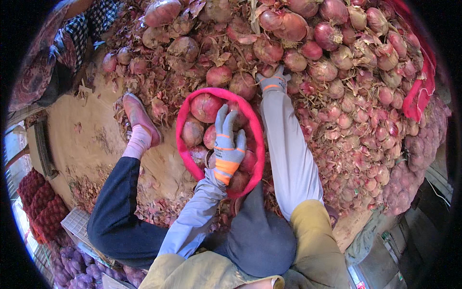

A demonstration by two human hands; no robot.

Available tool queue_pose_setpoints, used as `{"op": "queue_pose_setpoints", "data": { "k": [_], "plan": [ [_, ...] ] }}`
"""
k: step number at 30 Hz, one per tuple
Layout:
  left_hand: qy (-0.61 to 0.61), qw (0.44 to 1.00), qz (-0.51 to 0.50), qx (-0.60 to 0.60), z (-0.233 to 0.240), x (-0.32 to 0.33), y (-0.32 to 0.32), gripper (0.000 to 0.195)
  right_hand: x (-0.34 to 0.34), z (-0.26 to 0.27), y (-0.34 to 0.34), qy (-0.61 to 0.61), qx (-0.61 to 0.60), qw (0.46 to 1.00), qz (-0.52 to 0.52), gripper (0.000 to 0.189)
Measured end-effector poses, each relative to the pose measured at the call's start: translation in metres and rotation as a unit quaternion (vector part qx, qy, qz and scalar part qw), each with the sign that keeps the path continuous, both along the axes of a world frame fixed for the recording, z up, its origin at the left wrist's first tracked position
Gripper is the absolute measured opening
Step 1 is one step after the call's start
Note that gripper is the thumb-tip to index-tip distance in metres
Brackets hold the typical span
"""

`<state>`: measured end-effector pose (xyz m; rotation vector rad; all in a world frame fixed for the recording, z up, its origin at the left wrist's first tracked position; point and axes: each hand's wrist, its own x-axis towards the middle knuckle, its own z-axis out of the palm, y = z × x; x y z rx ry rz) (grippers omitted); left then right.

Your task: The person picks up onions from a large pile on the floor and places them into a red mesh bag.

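Note:
A round container with a thick pink-red fabric rim [183, 154] stands between my legs, holding several large red onions [206, 107]. My left hand [230, 148], in a grey glove with orange bands, lies over these onions with its fingers apart. What its palm touches is hidden. Farther out, my right hand [274, 82], gloved alike, reaches to the near edge of a big onion heap [325, 70]. A red onion [267, 70] sits between its thumb and fingers. Beside that hand lies another large onion [243, 86].
Dry onion skins [158, 86] litter the ground. Smaller onions [346, 108] spread to the right, near filled mesh sacks [404, 184] and red netting [418, 95]. More sacks [41, 202] stand at lower left. Another person's checked sleeve [77, 34] shows at upper left. My shoe [142, 115] rests left of the container.

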<state>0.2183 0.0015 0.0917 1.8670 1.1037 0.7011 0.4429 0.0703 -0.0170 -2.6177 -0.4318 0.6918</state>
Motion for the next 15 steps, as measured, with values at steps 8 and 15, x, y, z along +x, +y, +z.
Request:
{"op": "queue_pose_setpoints", "data": {
  "k": [8,15],
  "plan": [
    [-0.119,0.993,0.027,-0.001,0.037,-0.033,-0.02,0.046,0.012,0.05,-0.155,0.53,0.555,0.622,-0.155,0.051],
    [-0.19,0.872,-0.12,-0.436,0.07,0.048,-0.08,0.067,-0.009,0.068,-0.24,0.442,0.608,0.572,-0.328,0.033]
  ]
}}
